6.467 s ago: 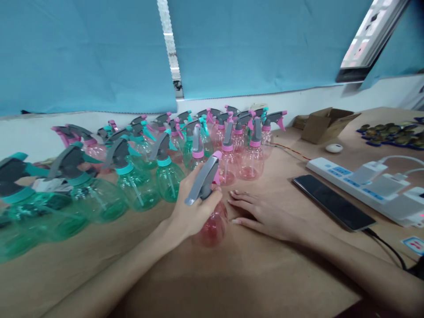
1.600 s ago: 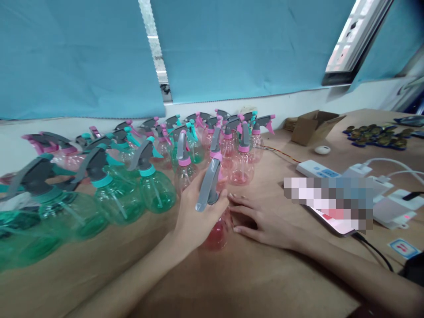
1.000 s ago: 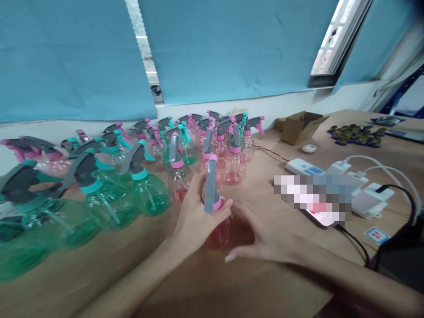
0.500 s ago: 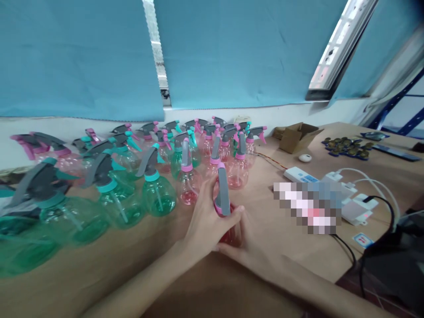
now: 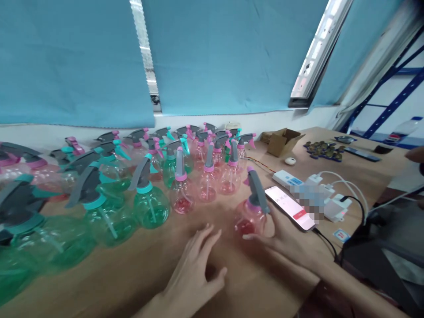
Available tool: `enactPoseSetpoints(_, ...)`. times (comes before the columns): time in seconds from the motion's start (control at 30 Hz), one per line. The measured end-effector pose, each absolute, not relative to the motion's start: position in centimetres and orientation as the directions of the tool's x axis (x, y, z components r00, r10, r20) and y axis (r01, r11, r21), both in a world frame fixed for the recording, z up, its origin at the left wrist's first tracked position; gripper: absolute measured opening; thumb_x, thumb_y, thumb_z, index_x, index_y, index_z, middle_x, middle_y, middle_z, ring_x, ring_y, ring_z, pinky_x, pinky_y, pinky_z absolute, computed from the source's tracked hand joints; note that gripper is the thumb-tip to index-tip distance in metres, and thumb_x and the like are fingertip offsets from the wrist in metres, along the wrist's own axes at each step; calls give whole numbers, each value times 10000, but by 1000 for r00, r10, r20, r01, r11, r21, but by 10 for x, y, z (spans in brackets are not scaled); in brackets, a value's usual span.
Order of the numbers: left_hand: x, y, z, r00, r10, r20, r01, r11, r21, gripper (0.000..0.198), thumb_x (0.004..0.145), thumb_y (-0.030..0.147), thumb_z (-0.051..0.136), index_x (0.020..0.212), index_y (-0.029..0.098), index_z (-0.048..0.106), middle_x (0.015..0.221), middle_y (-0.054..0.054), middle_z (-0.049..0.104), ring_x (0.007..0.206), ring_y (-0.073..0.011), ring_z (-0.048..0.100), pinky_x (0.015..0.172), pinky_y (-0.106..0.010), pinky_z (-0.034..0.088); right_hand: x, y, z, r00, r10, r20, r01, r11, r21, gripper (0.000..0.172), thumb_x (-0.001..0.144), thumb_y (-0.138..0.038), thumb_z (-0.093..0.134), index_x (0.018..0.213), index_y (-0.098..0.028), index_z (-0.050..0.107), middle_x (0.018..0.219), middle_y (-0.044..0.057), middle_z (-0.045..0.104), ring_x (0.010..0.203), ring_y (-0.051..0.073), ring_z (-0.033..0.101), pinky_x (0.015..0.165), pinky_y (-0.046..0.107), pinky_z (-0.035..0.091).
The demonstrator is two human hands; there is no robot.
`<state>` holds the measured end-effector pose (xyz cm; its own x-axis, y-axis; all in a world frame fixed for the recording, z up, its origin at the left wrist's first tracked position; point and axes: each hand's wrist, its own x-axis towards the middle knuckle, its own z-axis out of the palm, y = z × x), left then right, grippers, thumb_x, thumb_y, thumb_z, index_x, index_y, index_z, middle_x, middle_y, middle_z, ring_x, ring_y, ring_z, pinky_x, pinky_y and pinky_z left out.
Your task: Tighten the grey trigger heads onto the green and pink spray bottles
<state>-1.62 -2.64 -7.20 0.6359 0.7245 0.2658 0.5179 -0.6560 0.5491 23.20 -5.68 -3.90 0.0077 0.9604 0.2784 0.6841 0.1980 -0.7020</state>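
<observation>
My right hand [image 5: 281,236] is wrapped round a pink spray bottle [image 5: 249,215] with a grey trigger head, holding it upright on the brown table [image 5: 109,274] just left of a lit phone [image 5: 289,206]. My left hand [image 5: 192,269] hovers low over the table, fingers stretched out and apart, holding nothing. It is a hand's width to the left of the held bottle. Behind both hands stand rows of pink spray bottles [image 5: 208,181] and green spray bottles [image 5: 148,198].
A white power strip [image 5: 287,179] with chargers and cables lies right of the phone. A small cardboard box [image 5: 281,140], a white round object [image 5: 290,160] and a cluster of small dark pieces [image 5: 323,149] sit farther back. Blue blinds [image 5: 215,53] cover the wall.
My left hand let go of the pink bottle and dropped back, open. My right hand took hold of the bottle and carried it right, beside the phone. The view swung right.
</observation>
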Motion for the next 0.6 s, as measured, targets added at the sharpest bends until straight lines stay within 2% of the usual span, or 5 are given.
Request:
enactPoseSetpoints(0.1, -6, -26, -79, 708, 657, 259, 539, -740, 402, 608, 746, 171, 558, 1330, 213, 393, 1410, -118, 391, 1290, -322, 345, 1020, -528, 337, 273, -37, -31, 76, 937, 340, 738, 176, -652, 591, 681, -470, 694, 1165, -240, 445, 1107, 91, 598, 1019, 324, 577, 866, 499, 470)
enactPoseSetpoints(0.2, 6, -18, -81, 746, 610, 269, 542, -789, 287, 546, 804, 222, 541, 1330, 170, 404, 1407, -141, 394, 1300, -315, 332, 1016, -532, 337, 305, -6, -25, 57, 924, 379, 665, 248, -705, 612, 686, -457, 699, 1186, -234, 425, 1174, 93, 567, 1042, 280, 572, 892, 432, 465)
enactPoseSetpoints(0.27, 15, -12, -82, 764, 585, 273, 538, -811, 231, 519, 830, 254, 534, 1326, 156, 415, 1407, -149, 391, 1304, -315, 323, 1014, -534, 336, 319, 17, -26, 64, 918, 392, 682, 247, -689, 617, 684, -448, 702, 1185, -213, 428, 1155, 109, 577, 1025, 284, 581, 872, 436, 472)
enactPoseSetpoints(0.4, 29, -3, -83, 789, 554, 266, 526, -833, 172, 512, 847, 275, 527, 1330, 143, 416, 1408, -161, 386, 1308, -315, 314, 1013, -532, 337, 335, 57, -38, 60, 909, 412, 715, 249, -653, 680, 632, -444, 738, 1180, -171, 442, 1128, 140, 585, 1007, 307, 578, 874, 480, 456)
enactPoseSetpoints(0.6, 42, 5, -83, 804, 537, 255, 516, -843, 149, 510, 856, 287, 518, 1328, 123, 418, 1405, -175, 387, 1307, -312, 318, 1019, -523, 333, 337, 82, -55, 11, 902, 432, 682, 309, -663, 731, 618, -444, 750, 1225, -200, 424, 1172, 115, 564, 1030, 280, 569, 892, 459, 460)
